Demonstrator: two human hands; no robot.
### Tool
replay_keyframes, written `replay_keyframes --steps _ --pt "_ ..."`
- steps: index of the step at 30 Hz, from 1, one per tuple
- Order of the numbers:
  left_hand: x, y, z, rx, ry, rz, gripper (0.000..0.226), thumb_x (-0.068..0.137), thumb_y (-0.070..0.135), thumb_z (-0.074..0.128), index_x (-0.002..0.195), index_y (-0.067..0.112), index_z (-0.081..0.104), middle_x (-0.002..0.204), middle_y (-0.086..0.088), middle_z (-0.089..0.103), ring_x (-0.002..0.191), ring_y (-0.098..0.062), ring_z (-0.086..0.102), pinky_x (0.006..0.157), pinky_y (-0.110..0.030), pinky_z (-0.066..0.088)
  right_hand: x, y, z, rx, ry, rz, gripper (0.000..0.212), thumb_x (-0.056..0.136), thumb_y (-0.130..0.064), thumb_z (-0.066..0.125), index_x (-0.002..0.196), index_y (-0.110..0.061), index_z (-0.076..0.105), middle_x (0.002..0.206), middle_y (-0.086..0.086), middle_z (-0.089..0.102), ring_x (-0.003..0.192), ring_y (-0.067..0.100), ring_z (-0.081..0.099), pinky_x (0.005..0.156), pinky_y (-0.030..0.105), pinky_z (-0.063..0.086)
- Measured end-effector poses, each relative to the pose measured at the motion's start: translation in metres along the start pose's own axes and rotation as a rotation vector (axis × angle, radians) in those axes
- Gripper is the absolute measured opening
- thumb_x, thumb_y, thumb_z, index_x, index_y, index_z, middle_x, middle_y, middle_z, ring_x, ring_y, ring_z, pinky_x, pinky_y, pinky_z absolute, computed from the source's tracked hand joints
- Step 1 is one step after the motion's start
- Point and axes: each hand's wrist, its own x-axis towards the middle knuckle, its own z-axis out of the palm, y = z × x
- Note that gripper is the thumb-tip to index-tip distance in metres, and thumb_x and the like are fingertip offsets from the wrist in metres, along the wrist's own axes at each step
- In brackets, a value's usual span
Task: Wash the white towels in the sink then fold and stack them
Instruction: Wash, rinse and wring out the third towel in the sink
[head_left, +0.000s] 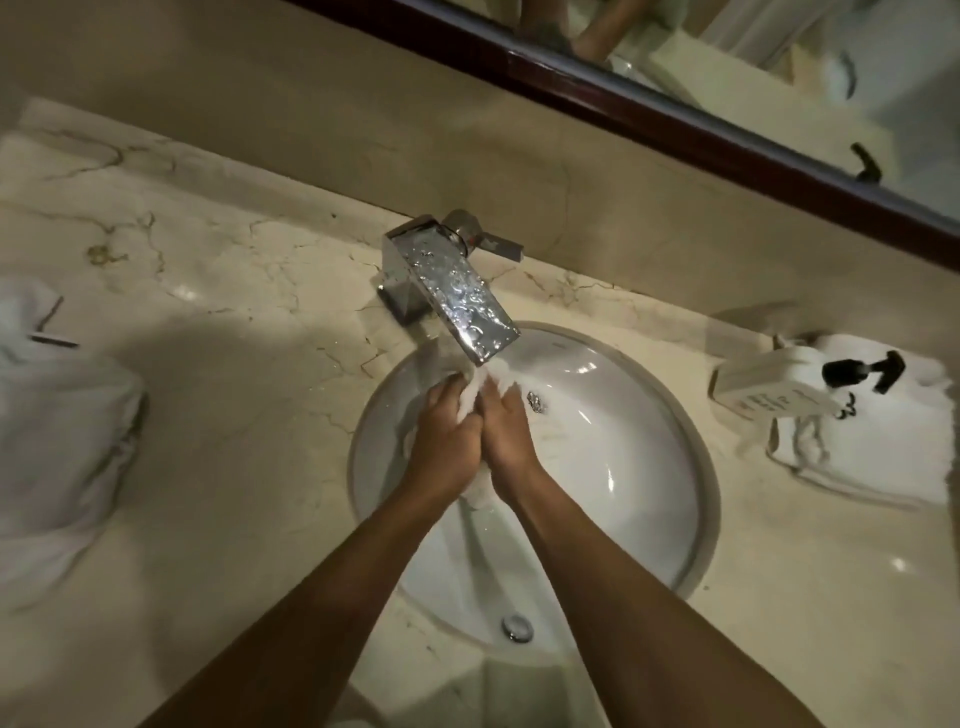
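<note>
Head view: washing is underway, folding and stacking not begun. The left hand (448, 436) and right hand (506, 434) are pressed together over the sink (696, 467), both clenched on a towel (480, 396) bunched between them just under the tap (457, 296). It looks wet, crumpled and small, a tail hanging below the wrists. Folded towels (883, 457) lie right of the sink, a white heap (57, 441) left.
</note>
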Motion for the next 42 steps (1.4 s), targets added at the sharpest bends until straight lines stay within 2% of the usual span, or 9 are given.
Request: replay_keyframes --steps 5,8,13,18,23,29,33,36,42 --pt "-0.005 -0.023 -0.020 -0.628 -0.187 -0.422 0.040 0.083 0.043 0.059 0.092 0.010 0.078 0.098 -0.017 0.073 0.088 -0.032 0.070 0.082 -0.039 0.052 -0.029 0.029 -0.027 0.020 -0.240 0.074 0.035 0.105 -0.040 0.046 0.112 -0.015 0.070 0.102 0.003 0.076 0.094 0.016 0.071 0.083 0.029 0.053" --pt "-0.028 -0.035 -0.023 -0.096 -0.284 -0.131 0.043 0.090 0.052 0.063 0.101 0.011 0.072 0.106 -0.010 0.073 0.098 -0.020 0.067 0.086 -0.034 0.050 -0.025 0.052 -0.057 0.094 -0.060 0.325 0.042 0.104 -0.049 0.044 0.103 -0.019 0.073 0.095 0.010 0.076 0.093 0.031 0.072 0.080 0.039 0.055" --pt "-0.038 -0.040 -0.018 0.518 -0.541 -0.100 0.058 0.096 0.058 0.050 0.065 0.017 0.075 0.081 -0.002 0.074 0.073 -0.006 0.067 0.081 -0.023 0.049 -0.013 0.108 -0.108 -0.921 -0.297 0.332 0.018 0.098 -0.025 0.058 0.102 -0.010 0.067 0.102 0.011 0.066 0.097 0.026 0.064 0.083 0.032 0.051" --pt "0.014 -0.060 -0.005 0.679 0.018 0.001 0.031 0.097 0.031 0.058 0.117 0.011 0.069 0.119 -0.010 0.064 0.113 -0.029 0.059 0.099 -0.035 0.045 0.008 0.103 -0.122 -0.614 -0.001 0.204 0.032 0.096 -0.025 0.064 0.123 -0.008 0.059 0.118 0.007 0.064 0.104 0.021 0.059 0.081 0.026 0.042" --pt "0.066 -0.077 0.012 0.720 -0.111 -0.128 0.065 0.087 0.043 0.067 0.140 0.011 0.048 0.135 -0.014 0.053 0.123 -0.030 0.054 0.102 -0.036 0.046 0.034 0.094 -0.091 -0.062 0.009 0.397 0.031 0.086 -0.033 0.078 0.089 -0.007 0.062 0.078 0.007 0.059 0.074 0.021 0.056 0.074 0.034 0.050" --pt "0.058 -0.073 0.002 0.204 -0.209 -0.545 0.031 0.077 0.027 0.081 0.098 0.007 0.071 0.087 -0.010 0.075 0.081 -0.025 0.072 0.075 -0.031 0.059 0.034 0.091 -0.060 0.094 -0.123 0.524 0.050 0.069 -0.047 0.087 0.084 -0.002 0.071 0.064 0.009 0.064 0.049 0.017 0.056 0.052 0.024 0.044" --pt "0.042 -0.069 -0.021 -0.356 -0.213 -0.434 0.036 0.081 0.020 0.072 0.115 0.014 0.069 0.107 -0.015 0.074 0.090 -0.029 0.073 0.072 -0.037 0.056 0.026 0.058 -0.061 0.240 -0.109 0.211 0.020 0.096 -0.017 0.065 0.110 -0.003 0.070 0.100 0.012 0.077 0.087 0.023 0.075 0.065 0.023 0.056" --pt "0.020 -0.048 -0.029 -0.899 -0.382 -0.443 0.050 0.089 0.037 0.061 0.128 0.006 0.065 0.128 -0.020 0.065 0.112 -0.030 0.066 0.099 -0.041 0.050 0.012 0.034 -0.058 0.345 -0.172 0.064 0.025 0.098 -0.013 0.061 0.119 -0.001 0.066 0.111 0.013 0.075 0.103 0.026 0.072 0.082 0.033 0.059" --pt "0.009 -0.042 -0.041 -0.426 -0.155 -0.287 0.037 0.071 0.034 0.078 0.093 0.004 0.076 0.085 -0.018 0.073 0.076 -0.029 0.068 0.064 -0.030 0.048 -0.003 0.012 -0.071 -0.142 -0.042 -0.225 0.038 0.102 -0.032 0.058 0.086 0.003 0.053 0.070 0.003 0.049 0.065 0.017 0.047 0.060 0.033 0.040"
